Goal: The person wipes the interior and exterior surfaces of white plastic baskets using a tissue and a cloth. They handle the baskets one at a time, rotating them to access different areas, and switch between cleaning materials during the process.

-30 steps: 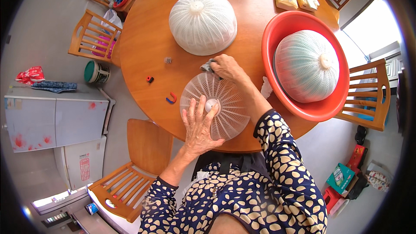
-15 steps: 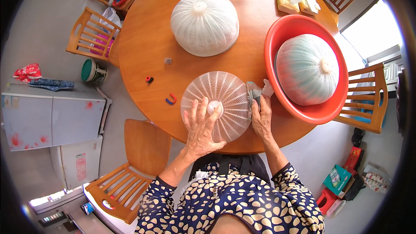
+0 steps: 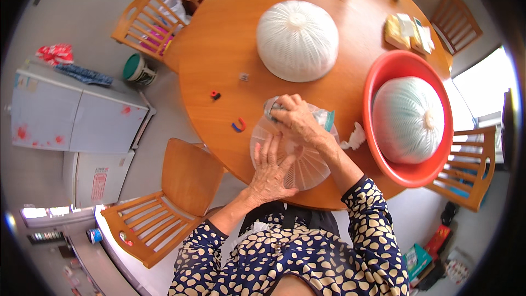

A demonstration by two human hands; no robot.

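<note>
A white slatted plastic dome cover [image 3: 309, 169] sits at the table's near edge in front of me. My left hand [image 3: 269, 169] lies on its near left side with fingers stretched out. My right hand [image 3: 298, 118] is closed on a grey cloth [image 3: 324, 117] with a teal edge, over the far side of the dome. Part of the cloth bunches out left of the fingers. My right hand and forearm hide much of the dome's top.
Another white dome cover [image 3: 298, 44] stands farther back. A red basin [image 3: 378, 66] at right holds a third dome. Crumpled tissue [image 3: 355, 137] lies beside it. A magnet-shaped red-blue piece [image 3: 239, 125] and small red-black piece [image 3: 215, 95] lie left. Wooden chairs [image 3: 192, 181] surround the round table.
My right hand has moved from the dome's right side to its far left part, carrying the cloth. My left hand stays on the dome. The whole view has shifted.
</note>
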